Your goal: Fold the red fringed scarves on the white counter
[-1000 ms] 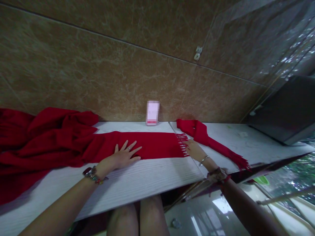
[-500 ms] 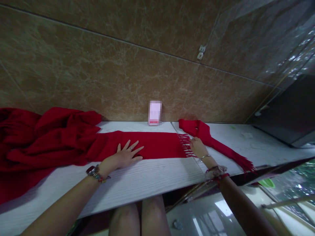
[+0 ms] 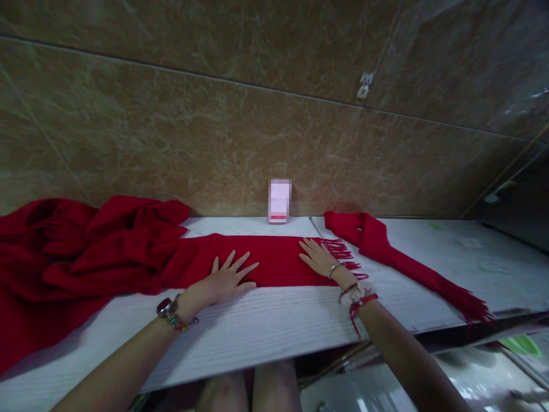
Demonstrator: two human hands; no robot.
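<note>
A red scarf (image 3: 274, 257) lies flat across the white tabletop, its fringe (image 3: 343, 254) at the right end. My left hand (image 3: 229, 278) rests on the scarf's near half with fingers spread. Close to the fringe, my right hand (image 3: 317, 257) lies on the cloth, palm down and fingers apart. Toward the left the cloth runs into a large bunched red heap (image 3: 86, 257). Neither hand grips anything.
A second narrow red fringed piece (image 3: 412, 266) lies folded at the right. A pinkish-white phone-like object (image 3: 279, 200) leans on the brown tiled wall (image 3: 214, 131). The white table's (image 3: 257, 320) front edge runs above my knees.
My right hand has moved left from the fringe onto the scarf and its fingers have spread. My left hand stays on the cloth. The fringe strands lie differently, and the view has shifted slightly.
</note>
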